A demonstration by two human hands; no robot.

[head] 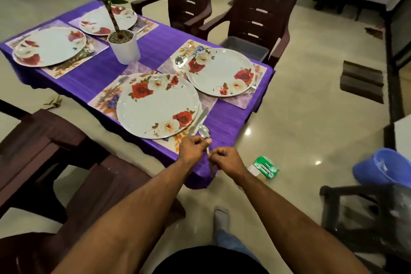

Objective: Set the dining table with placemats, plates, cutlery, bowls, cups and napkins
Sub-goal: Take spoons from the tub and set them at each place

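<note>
- The left hand (193, 148) is pinching the neck of a spoon (204, 133) just below its bowl, fingers curled round the handle, over the near edge of the table (155, 51).
- The right hand (225, 160) is gripping the same handle lower down, fingers curled, just off the table's near corner.
- The spoon's bowl is hovering beside a knife (198, 120) that is lying along the right rim of the nearest plate (155, 107).
- That plate is sitting on a placemat (104, 100) at the near edge, with a fork (117, 85) lying on its left.
- A second plate (220, 72) is sitting near the right edge, with a spoon and a fork beside it.
- Two more plates (50, 46) are sitting at the far end.
- A potted plant (124, 45) is standing in the middle of the purple cloth.
</note>
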